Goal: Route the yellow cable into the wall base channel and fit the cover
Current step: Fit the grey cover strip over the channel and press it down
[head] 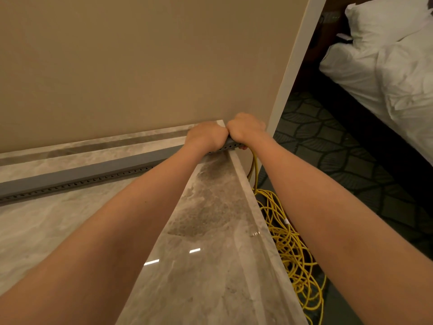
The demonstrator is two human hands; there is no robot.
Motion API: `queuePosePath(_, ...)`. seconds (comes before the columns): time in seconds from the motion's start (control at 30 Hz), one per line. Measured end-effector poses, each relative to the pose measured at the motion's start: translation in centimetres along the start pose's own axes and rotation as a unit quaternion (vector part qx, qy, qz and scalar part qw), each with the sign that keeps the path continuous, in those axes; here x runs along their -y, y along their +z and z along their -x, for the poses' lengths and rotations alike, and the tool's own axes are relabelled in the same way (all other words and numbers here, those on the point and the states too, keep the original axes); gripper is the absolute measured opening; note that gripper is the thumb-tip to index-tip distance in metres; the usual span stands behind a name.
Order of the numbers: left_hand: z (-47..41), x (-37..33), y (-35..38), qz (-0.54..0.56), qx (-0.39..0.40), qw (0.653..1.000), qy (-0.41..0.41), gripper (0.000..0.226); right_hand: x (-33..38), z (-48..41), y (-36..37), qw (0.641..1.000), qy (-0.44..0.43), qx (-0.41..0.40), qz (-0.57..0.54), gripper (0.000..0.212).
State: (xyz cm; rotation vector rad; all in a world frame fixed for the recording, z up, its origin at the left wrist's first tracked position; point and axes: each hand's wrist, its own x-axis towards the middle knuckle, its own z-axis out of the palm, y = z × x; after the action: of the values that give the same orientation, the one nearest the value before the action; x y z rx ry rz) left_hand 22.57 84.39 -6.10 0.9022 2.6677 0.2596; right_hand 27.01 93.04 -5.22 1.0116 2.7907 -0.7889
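Indoors, marble floor (pixel 70 231) beneath beige wall (pixel 117 66), bed (pixel 398 78) beyond; fingers of left hand (pixel 206 137) and right hand (pixel 243 127) around grey channel (pixel 93 170).

Grey channel (pixel 77 173): long strip with a row of small holes along its near edge. It lies at the wall's foot and runs left from the left hand (pixel 206 137). Both hands grip its right end.
Yellow cable (pixel 290 242): loose tangled heap below the right hand (pixel 243 129). One strand rises to the channel end under that hand.
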Motion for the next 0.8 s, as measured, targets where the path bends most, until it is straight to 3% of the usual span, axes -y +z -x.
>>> queuePosePath(0.17,0.6,-0.4,-0.3,0.04,-0.026,0.998,-0.028,0.028,-0.4,-0.3,0.1,0.999,0.018,-0.001,-0.049,0.028)
queuePosePath(0.33,0.9,-0.5,-0.8,0.059,-0.018,0.997,-0.046,0.037,-0.1,0.3,0.1,0.994,0.021,0.048,-0.097,0.036)
queuePosePath(0.53,0.6,-0.2,-0.7,0.03,0.013,0.997,-0.066,0.034,-0.4,0.3,1.1,0.998,0.024,-0.039,-0.039,0.056)
queuePosePath(0.8,0.1,0.1,0.6,0.037,-0.051,0.997,-0.047,0.033,-0.4,0.0,1.3,0.995,0.039,-0.032,-0.087,0.042)
